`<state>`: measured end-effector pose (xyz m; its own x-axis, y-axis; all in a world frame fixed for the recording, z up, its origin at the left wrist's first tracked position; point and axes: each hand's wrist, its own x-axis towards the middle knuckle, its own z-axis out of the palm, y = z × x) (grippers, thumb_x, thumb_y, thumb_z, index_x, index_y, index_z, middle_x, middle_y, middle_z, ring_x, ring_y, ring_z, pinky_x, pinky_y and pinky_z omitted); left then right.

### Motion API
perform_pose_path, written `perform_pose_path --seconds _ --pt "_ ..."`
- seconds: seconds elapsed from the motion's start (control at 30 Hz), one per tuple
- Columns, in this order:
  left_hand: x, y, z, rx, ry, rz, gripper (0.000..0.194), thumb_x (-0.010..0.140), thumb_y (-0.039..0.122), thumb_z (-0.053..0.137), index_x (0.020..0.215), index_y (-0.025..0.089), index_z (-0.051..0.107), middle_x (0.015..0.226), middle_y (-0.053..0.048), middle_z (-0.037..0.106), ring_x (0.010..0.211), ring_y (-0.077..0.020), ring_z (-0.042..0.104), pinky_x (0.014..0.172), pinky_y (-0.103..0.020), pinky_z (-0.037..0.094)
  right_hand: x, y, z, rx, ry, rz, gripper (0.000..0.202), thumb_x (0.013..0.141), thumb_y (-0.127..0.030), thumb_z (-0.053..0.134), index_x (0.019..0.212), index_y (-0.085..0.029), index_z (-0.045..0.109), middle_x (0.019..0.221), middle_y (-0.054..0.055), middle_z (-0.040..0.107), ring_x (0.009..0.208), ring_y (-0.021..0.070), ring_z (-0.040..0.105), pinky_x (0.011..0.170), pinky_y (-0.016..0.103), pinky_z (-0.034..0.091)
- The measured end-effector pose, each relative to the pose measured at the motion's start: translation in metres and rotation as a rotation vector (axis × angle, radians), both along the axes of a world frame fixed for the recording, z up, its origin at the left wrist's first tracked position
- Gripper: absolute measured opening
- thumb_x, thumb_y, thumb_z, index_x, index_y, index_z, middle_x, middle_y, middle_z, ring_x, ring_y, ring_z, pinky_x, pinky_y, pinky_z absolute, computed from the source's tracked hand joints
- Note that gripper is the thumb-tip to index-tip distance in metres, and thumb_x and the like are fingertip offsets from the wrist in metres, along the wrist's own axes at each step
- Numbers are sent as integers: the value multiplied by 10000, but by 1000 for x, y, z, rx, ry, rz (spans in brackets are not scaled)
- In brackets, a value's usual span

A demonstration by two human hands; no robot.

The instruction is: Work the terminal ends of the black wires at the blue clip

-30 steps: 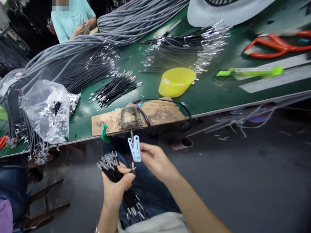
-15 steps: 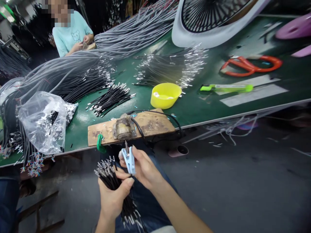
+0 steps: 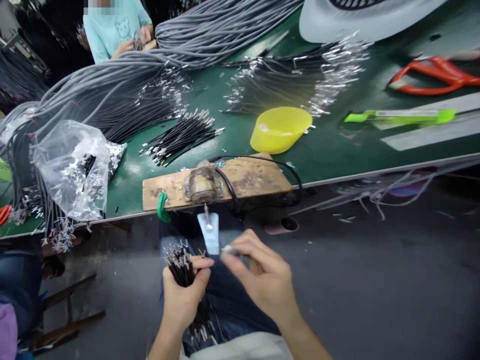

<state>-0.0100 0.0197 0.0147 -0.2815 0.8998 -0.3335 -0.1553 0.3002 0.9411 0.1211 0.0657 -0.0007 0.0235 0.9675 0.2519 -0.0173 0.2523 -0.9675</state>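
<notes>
With the top of the view as twelve o'clock, the left hand (image 3: 184, 301) is closed around a bundle of black wires (image 3: 182, 267), at seven o'clock from the pale blue peg (image 3: 211, 236). The bundle's long axis runs from eleven to five, its dense upper cluster of silvery ends pointing towards eleven and its lower ends towards five. The left thumb and forefinger reach past the bundle, their tips close together. At four o'clock from the peg, the right hand (image 3: 266, 277) has thumb and forefinger closed on a small pale piece (image 3: 227, 249) — too blurred to name. The peg lies almost along twelve to six, wide end up, over a thin metal rod (image 3: 206, 209). Straight up at twelve, a rounded brown lump (image 3: 203, 185) sits on a wooden board (image 3: 255, 175) at the edge of the green table (image 3: 330, 145). From the peg, a green clamp (image 3: 162, 207) is near ten, more short black wires (image 3: 183, 135) towards eleven, a yellow cup (image 3: 279, 137) between one and two, and orange scissors (image 3: 437, 75) at two — well apart from both hands.
</notes>
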Motion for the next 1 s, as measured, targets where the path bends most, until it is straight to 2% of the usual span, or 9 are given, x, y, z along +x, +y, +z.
perform_pose_path --seconds 0.1,0.2,0.3,0.4,0.57,0.67,0.8,0.9,1.0 --pt "3 -4 -5 -38 61 -83 98 664 226 700 593 158 698 618 -50 670 635 -213 610 605 -312 502 -7 -2 15 198 -206 122 80 756 -216 646 677 -207 635 632 22 581 640 181 498 574 304 406" --pt "4 -7 -8 -40 130 16 122 635 220 720 559 154 650 560 -7 611 548 -145 541 543 -257 474 -13 -2 17 232 -194 154 156 796 -147 574 650 -195 601 602 6 536 609 162 478 553 290 392" --pt "4 -8 -8 -17 95 136 130 612 220 751 613 157 637 592 4 585 519 -108 497 512 -232 449 -20 -5 9 183 -80 61 211 784 -98 550 595 -192 562 565 -13 470 578 147 433 548 284 358" --pt "6 -11 -10 -41 -45 143 229 631 340 754 650 171 601 491 38 479 386 -65 368 362 -197 325 -28 -12 -1 -28 171 34 199 784 -172 576 586 -193 577 598 -3 480 598 149 445 551 280 359" --pt "11 -13 -16 -38 -224 85 339 624 452 750 659 185 545 410 84 370 340 -33 287 351 -175 247 -36 -15 -3 -600 793 343 223 695 -387 682 620 -184 627 581 -6 496 537 127 442 488 249 386" --pt "11 -12 -16 -61 -251 36 364 650 480 719 650 177 518 407 86 375 328 -27 279 346 -173 242 -35 -11 0 -735 920 449 250 625 -387 742 585 -165 636 543 -13 503 491 102 421 454 225 382" --pt "8 -10 -12 -98 -243 4 371 661 489 704 637 168 519 432 77 408 315 -20 278 324 -165 232 -29 -7 -1 -695 841 357 276 647 -429 732 628 -161 667 556 -19 526 508 87 432 480 202 388" --pt "6 -8 -10 -123 -236 -32 385 666 508 688 594 162 536 391 89 344 299 -22 237 302 -169 223 -21 -5 -3 -506 630 323 229 675 -390 724 700 -166 682 647 2 575 601 108 495 560 211 417" --pt "8 -8 -9 -108 -224 -73 388 663 524 681 589 169 542 386 85 341 294 -32 236 296 -182 245 -17 -5 -4 -367 460 301 186 711 -328 700 656 -161 638 651 5 559 622 123 509 579 225 421"
